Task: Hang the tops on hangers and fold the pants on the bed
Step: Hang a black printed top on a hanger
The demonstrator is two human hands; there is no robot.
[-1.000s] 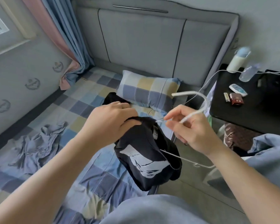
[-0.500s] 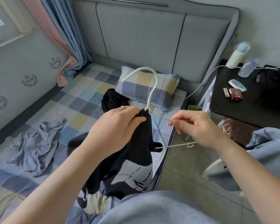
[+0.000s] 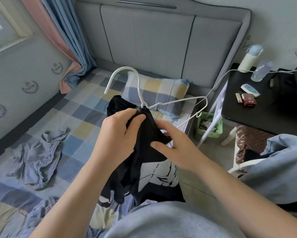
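Left hand (image 3: 120, 133) pinches black top (image 3: 144, 162) collar on white hanger (image 3: 170, 103); right hand (image 3: 176, 145) loose, hanger's 3 o'clock arm bare, could slip out.

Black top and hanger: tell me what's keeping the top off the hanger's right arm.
Nothing visible: the hanger arm sticks out bare beside the black top, and only the right hand lies near it.

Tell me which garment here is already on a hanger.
The black top with the white print, held up by both hands, has the white wire hanger through its neck. The grey-blue garment lies crumpled on the checked bed, untouched.
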